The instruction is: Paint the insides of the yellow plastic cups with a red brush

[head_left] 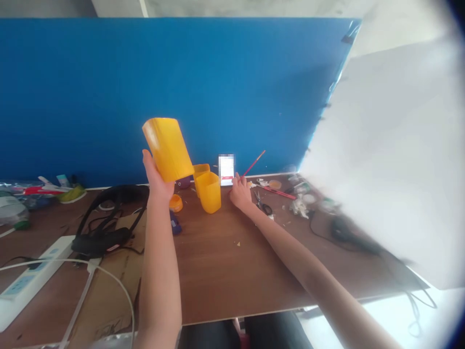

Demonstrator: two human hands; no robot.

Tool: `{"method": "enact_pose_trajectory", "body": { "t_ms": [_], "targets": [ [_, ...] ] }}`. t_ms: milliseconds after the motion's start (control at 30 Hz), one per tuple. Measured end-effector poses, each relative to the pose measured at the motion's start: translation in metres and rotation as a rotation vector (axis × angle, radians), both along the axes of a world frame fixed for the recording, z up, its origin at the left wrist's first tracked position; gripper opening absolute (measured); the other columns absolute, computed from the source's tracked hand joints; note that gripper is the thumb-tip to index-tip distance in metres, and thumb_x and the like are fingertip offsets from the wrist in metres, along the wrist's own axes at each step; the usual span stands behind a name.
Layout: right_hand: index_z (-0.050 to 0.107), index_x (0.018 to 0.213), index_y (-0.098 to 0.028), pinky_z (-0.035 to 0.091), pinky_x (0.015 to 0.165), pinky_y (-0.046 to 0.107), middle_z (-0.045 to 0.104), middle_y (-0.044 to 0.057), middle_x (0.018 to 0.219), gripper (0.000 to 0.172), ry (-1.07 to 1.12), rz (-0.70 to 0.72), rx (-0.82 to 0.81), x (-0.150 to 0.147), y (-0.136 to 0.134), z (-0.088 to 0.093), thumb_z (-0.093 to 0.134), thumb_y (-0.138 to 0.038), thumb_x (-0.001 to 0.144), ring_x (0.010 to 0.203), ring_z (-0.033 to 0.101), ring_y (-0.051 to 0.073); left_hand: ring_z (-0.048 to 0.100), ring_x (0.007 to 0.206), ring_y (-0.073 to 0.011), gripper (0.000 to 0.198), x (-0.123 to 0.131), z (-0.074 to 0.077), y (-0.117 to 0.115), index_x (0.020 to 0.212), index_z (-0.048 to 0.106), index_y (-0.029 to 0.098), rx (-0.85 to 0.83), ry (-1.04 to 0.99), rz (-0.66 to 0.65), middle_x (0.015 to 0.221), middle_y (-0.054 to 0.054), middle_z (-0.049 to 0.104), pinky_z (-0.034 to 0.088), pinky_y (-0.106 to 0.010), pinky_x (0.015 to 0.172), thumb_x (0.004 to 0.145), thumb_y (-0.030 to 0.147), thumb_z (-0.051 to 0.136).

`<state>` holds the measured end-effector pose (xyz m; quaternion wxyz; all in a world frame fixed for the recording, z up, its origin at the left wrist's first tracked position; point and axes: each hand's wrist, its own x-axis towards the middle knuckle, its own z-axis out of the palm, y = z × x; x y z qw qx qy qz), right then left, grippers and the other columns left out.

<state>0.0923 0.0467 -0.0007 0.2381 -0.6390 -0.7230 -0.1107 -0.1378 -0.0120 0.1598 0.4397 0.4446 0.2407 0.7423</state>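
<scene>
My left hand (159, 182) is raised above the table, its fingers wrapped round a yellow plastic cup-like holder (169, 148) that is tilted. Below and to the right of it, two more yellow holders (210, 194) stand close together on the table, the rear one partly covered by the front one. My right hand (240, 193) is closed around a thin red stick (255, 162), which slants up to the right; its kind cannot be made out. Just behind that hand a phone with a lit screen (226, 167) leans upright near the blue panel.
Scissors (263, 203) and a red strip-like tool (279, 193) lie right of my hand, near crumpled scraps (300, 207). A small orange tub (176, 203) is by the holders. At left are a black headset (98, 240), cardboard (116, 276) and a white power strip (34, 278).
</scene>
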Motion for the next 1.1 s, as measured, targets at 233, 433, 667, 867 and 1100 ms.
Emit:
{"method": "enact_pose_trajectory", "body": {
  "t_ms": [233, 433, 667, 867, 1100],
  "targets": [
    [0.046, 0.139, -0.012, 0.037, 0.105, 0.046, 0.044, 0.016, 0.147, 0.047, -0.036, 0.016, -0.074, -0.024, 0.012, -0.018, 0.049, -0.026, 0.095, 0.133, 0.041, 0.030, 0.056, 0.125, -0.0291, 0.070, -0.008, -0.017, 0.020, 0.139, 0.047, 0.027, -0.124, -0.062, 0.107, 0.143, -0.010, 0.053, 0.049, -0.053, 0.103, 0.087, 0.074, 0.042],
    [0.047, 0.137, -0.009, 0.038, 0.101, 0.047, 0.033, 0.020, 0.156, 0.046, -0.047, 0.040, -0.072, -0.019, 0.018, -0.019, 0.041, -0.017, 0.092, 0.134, 0.038, 0.035, 0.056, 0.125, -0.0240, 0.066, -0.013, -0.029, 0.035, 0.134, 0.043, 0.028, -0.158, -0.096, 0.251, 0.142, -0.009, 0.051, 0.050, -0.047, 0.103, 0.084, 0.070, 0.053],
    [0.049, 0.135, -0.008, 0.040, 0.096, 0.050, 0.031, 0.016, 0.160, 0.049, -0.027, 0.088, -0.050, -0.020, 0.021, -0.016, 0.037, -0.015, 0.087, 0.131, 0.039, 0.039, 0.061, 0.113, -0.0203, 0.050, -0.010, -0.034, 0.040, 0.118, 0.042, 0.025, -0.243, -0.106, 0.348, 0.130, -0.008, 0.055, 0.054, -0.041, 0.093, 0.087, 0.062, 0.056],
    [0.048, 0.133, -0.005, 0.038, 0.098, 0.051, 0.030, 0.020, 0.159, 0.048, 0.000, 0.075, -0.014, -0.016, 0.020, -0.015, 0.037, -0.016, 0.088, 0.129, 0.038, 0.039, 0.060, 0.101, -0.0154, 0.047, -0.018, -0.036, 0.040, 0.107, 0.039, 0.022, -0.213, -0.052, 0.473, 0.116, -0.006, 0.057, 0.051, -0.035, 0.091, 0.088, 0.061, 0.057],
    [0.051, 0.126, -0.006, 0.037, 0.099, 0.051, 0.036, 0.021, 0.155, 0.044, 0.031, 0.079, 0.015, -0.012, 0.028, -0.010, 0.041, -0.017, 0.085, 0.134, 0.033, 0.040, 0.057, 0.092, -0.0143, 0.045, -0.020, -0.042, 0.043, 0.107, 0.039, 0.022, -0.174, 0.067, 0.526, 0.102, -0.005, 0.055, 0.048, -0.032, 0.086, 0.088, 0.056, 0.060]
  ]
}}
